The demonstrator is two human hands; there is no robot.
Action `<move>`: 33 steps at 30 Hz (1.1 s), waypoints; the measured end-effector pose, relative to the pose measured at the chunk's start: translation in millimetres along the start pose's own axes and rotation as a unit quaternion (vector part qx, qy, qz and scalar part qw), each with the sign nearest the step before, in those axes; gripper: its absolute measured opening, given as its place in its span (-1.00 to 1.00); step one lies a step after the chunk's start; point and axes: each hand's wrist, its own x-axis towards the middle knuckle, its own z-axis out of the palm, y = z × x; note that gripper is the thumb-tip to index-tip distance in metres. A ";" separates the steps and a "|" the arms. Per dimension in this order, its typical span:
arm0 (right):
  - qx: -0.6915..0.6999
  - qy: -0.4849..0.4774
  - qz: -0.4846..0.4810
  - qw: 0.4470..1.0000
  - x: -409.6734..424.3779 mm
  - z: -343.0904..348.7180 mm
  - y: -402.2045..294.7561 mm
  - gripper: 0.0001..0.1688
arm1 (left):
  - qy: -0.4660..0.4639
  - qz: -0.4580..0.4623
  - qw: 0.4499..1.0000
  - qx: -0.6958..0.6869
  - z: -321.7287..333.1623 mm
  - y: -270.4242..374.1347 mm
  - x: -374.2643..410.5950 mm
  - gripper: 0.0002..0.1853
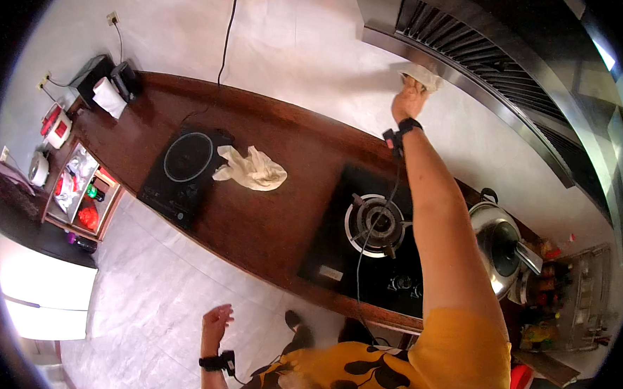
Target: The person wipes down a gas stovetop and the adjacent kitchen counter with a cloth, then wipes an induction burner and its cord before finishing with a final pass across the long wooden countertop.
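My right hand (411, 98) is stretched up to the wall, pressing a pale cloth (424, 78) just under the lower edge of the range hood (486, 86). My left hand (217, 319) hangs low over the floor beside the counter, with nothing seen in it and its fingers partly curled. A second, crumpled cream cloth (257, 170) lies on the dark red-brown counter (267, 229), between a black induction cooktop (178, 171) and a black gas stove (330, 243). Both wrists wear black straps with small devices.
A lidded metal pot (494, 236) stands right of the burner, with a spice rack (570, 298) beyond. A cable runs from my right wrist across the stove. Another black cord (230, 32) hangs down the wall. A paper roll (109, 97) and a rice cooker (56, 126) stand at the far left.
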 end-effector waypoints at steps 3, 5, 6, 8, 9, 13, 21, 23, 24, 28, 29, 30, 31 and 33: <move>-0.022 -0.020 0.099 0.995 0.8 -26.5 134.1 -0.45 | -0.028 0.020 0.999 0.036 -0.2 15.6 36.0 -0.65; -0.198 -0.165 0.227 0.939 11.2 -52.8 123.0 -0.33 | 0.001 0.009 1.000 0.022 -9.3 14.7 39.1 -0.65; -0.227 -0.134 0.184 0.947 7.0 -62.2 134.5 -0.32 | 0.002 0.005 1.000 0.017 -10.5 14.4 45.7 -0.65; -0.197 -0.098 0.204 0.954 24.9 -38.2 137.0 -0.29 | -0.019 0.011 1.000 0.007 -4.2 6.4 68.1 -0.66; -0.184 -0.087 0.220 0.954 23.2 -27.5 137.6 -0.28 | -0.029 0.007 1.000 0.010 -4.8 2.2 72.0 -0.66; -0.052 0.035 0.103 0.993 2.0 30.4 -14.9 -0.34 | -0.031 0.005 0.999 0.018 -10.8 48.2 73.3 -0.67; -0.104 -0.175 -0.102 0.974 -20.4 62.5 -108.0 -0.50 | 0.021 -0.019 0.999 0.029 -32.5 85.3 88.4 -0.65; -0.170 -0.142 -0.139 0.965 -24.8 65.2 -91.5 -0.51 | -0.016 -0.003 0.999 0.032 -32.8 70.1 106.7 -0.64; -0.194 -0.211 -0.191 0.939 -28.7 63.8 -74.6 -0.47 | -0.031 0.010 0.999 0.038 -33.3 60.8 114.2 -0.64; -0.173 -0.298 -0.225 0.911 -55.8 34.1 -47.2 -0.60 | -0.033 0.014 0.999 0.023 -39.8 68.8 120.5 -0.63; -0.184 -0.371 -0.185 0.891 -63.5 24.8 -59.4 -0.63 | -0.030 0.018 0.999 0.021 -49.0 58.4 121.9 -0.63; -0.173 -0.374 -0.146 0.900 -70.1 13.6 -70.6 -0.65 | -0.034 0.036 0.998 0.042 -54.9 60.8 123.9 -0.62; -0.077 -0.403 -0.001 0.912 -79.3 1.8 -76.5 -0.68 | -0.040 0.056 0.996 0.063 -59.5 66.4 127.3 -0.62; 0.113 -0.419 0.292 0.852 -96.0 -23.1 -85.9 -0.72 | -0.059 0.080 0.991 0.086 -70.5 78.4 131.2 -0.62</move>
